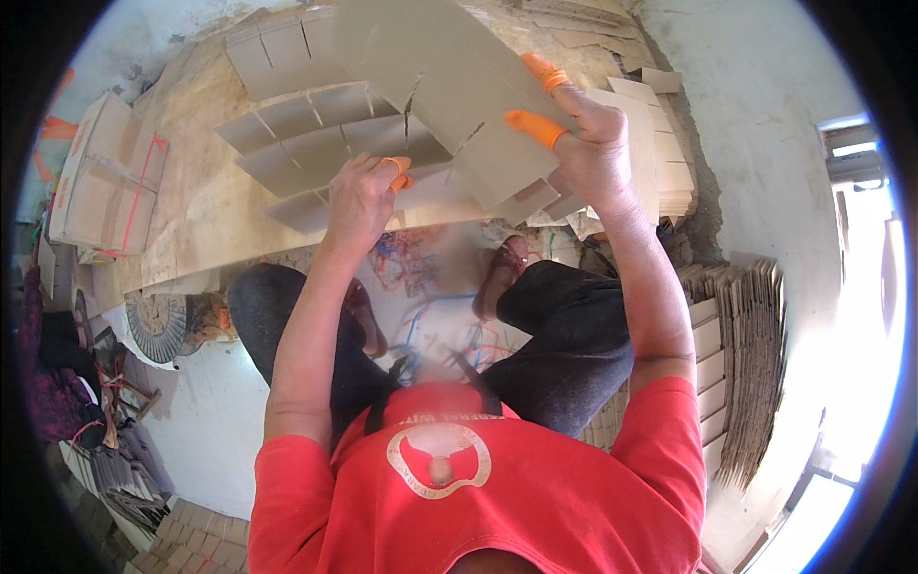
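Note:
My right hand, with orange finger covers on two digits, grips a large slotted cardboard sheet by its right side. The sheet is tilted and raised over the wooden table. My left hand is closed, its orange-covered fingertips curled together beside the lower cardboard strips. What those fingers pinch, if anything, is hidden. Several slotted cardboard strips stand in rows left of the held sheet, partly behind it. Another slotted cardboard piece lies farther back.
A taped cardboard carton stands at the table's left end. Stacked cardboard pieces lie at the right by the wall. A tall pile of cardboard stands right of my legs. Coloured string lies on the floor between my feet.

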A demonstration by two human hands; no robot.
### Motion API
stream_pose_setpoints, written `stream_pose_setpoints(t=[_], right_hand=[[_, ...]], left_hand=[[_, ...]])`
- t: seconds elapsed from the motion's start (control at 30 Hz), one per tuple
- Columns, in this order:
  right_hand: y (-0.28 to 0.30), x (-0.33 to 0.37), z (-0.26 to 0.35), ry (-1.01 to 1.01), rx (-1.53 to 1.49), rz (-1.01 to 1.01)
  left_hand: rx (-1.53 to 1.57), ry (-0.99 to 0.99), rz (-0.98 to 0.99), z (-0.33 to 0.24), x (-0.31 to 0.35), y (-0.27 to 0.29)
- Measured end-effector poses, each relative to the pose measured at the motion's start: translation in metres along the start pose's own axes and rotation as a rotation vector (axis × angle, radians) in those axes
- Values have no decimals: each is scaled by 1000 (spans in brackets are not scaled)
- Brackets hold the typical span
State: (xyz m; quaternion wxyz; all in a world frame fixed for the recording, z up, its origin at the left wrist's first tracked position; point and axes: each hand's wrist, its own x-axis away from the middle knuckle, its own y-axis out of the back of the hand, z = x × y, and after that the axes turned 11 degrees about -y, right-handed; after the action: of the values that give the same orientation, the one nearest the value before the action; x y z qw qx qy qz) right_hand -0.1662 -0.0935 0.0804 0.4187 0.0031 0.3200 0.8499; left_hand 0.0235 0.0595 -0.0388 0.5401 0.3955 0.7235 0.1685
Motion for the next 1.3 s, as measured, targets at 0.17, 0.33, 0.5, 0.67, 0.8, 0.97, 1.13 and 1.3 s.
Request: stream_pose_setpoints(t=[0.17, 0.33, 0.5, 0.67, 0.8, 0.97, 1.13, 1.3], right_hand=[[0, 2, -8, -9, -37, -6], [-6, 0, -16, -65, 16, 69], [-22, -3, -22, -26, 92, 168], [-22, -5, -7, -57, 140, 285], [-36, -17, -49, 269, 194, 396], [-58, -1, -39, 143, 566, 456], [-42, -2, -20, 66, 547, 576], [-34, -19, -18, 189, 429, 487]], left_hand=[[15, -11, -23, 4, 2, -2], [47, 13, 16, -3, 2, 0], [32, 37, 22, -5, 0, -4], [-6, 12, -11, 5, 0, -7], [41, 4, -21, 3, -4, -10], [22, 12, -9, 1, -4, -8], [-6, 31, -3, 7, -4, -12], [17, 51, 18, 7, -5, -15]])
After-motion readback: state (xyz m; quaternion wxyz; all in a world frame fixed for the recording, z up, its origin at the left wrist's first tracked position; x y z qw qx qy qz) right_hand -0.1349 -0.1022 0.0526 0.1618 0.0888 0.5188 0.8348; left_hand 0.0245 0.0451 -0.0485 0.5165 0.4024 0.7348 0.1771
